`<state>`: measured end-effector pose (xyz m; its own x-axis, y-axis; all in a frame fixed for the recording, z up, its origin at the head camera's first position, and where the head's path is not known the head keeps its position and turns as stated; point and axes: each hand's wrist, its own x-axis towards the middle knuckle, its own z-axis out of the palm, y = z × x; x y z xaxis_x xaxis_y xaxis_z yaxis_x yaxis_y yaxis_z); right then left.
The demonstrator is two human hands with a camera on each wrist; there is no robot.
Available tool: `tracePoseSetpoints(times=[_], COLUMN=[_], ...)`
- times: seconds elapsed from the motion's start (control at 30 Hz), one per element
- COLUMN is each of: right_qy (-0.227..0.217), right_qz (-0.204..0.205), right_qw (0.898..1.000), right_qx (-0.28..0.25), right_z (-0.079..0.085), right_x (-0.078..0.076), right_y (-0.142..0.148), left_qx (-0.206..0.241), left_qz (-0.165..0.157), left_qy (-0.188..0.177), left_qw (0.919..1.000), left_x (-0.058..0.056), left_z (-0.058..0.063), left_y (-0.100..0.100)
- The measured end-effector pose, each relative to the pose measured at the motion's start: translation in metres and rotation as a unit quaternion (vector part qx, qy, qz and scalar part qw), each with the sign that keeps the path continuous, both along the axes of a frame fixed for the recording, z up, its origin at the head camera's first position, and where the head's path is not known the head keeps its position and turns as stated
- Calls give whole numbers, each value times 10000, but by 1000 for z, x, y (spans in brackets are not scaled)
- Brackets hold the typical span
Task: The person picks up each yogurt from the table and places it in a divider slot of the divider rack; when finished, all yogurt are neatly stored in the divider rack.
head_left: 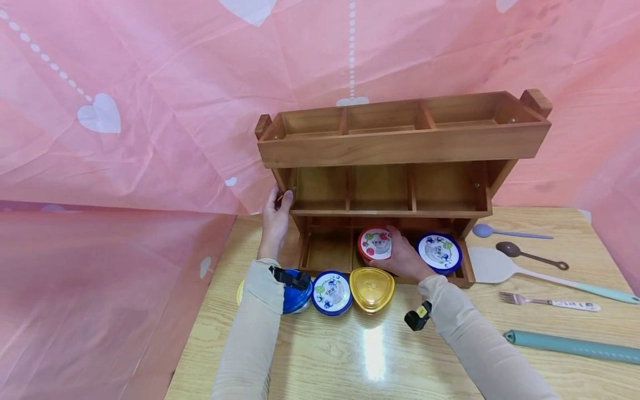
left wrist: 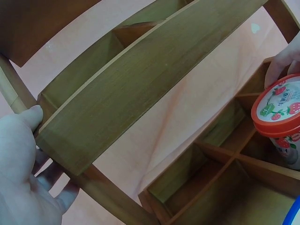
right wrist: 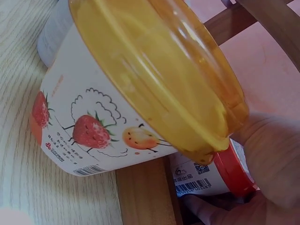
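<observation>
A three-tier wooden shelf [head_left: 404, 145] stands on the table. My left hand [head_left: 276, 222] grips its left side at the middle tier, with the thumb [left wrist: 33, 117] in front and the fingers around the side post. My right hand [head_left: 406, 256] holds a tub with a red strawberry lid [head_left: 376, 244] at the bottom tier's middle compartment. Right of that hand, a blue-lidded blueberry tub [head_left: 439, 253] stands in the right compartment. In the right wrist view, a yellow-lidded tub [right wrist: 154, 70] partly hides the red-lidded one [right wrist: 192, 178].
Before the shelf stand another blueberry tub [head_left: 332, 293] and a blue-lidded tub [head_left: 296, 297], partly behind the left wrist. At right lie a purple spoon [head_left: 483, 230], brown spoon [head_left: 509, 249], white spatula [head_left: 492, 265], fork [head_left: 520, 299] and teal rod [head_left: 570, 343]. Pink cloth [head_left: 175, 111] hangs behind.
</observation>
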<state>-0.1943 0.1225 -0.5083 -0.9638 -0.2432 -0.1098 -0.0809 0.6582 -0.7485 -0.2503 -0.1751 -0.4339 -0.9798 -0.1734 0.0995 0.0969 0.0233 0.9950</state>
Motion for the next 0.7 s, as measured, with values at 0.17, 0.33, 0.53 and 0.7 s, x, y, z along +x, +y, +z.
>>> tracePoseSetpoints(times=[0.17, 0.33, 0.53, 0.7], right_qy=[-51, -230, -259, -244], right_qz=[21, -26, -35, -39], right_qw=[10000, 9997, 9996, 9997], right_qx=[-19, 99, 105, 85], right_z=[0, 1, 2, 1], right_x=[1, 1, 1, 1], right_y=[-1, -3, -5, -3], left_qx=[23, 49, -18, -52], left_qz=[-10, 13, 61, 34], left_qy=[-19, 14, -3, -14], left_qw=[10000, 10000, 10000, 10000], left_x=[0, 0, 1, 1], left_z=[1, 1, 1, 0], left_y=[0, 1, 1, 1])
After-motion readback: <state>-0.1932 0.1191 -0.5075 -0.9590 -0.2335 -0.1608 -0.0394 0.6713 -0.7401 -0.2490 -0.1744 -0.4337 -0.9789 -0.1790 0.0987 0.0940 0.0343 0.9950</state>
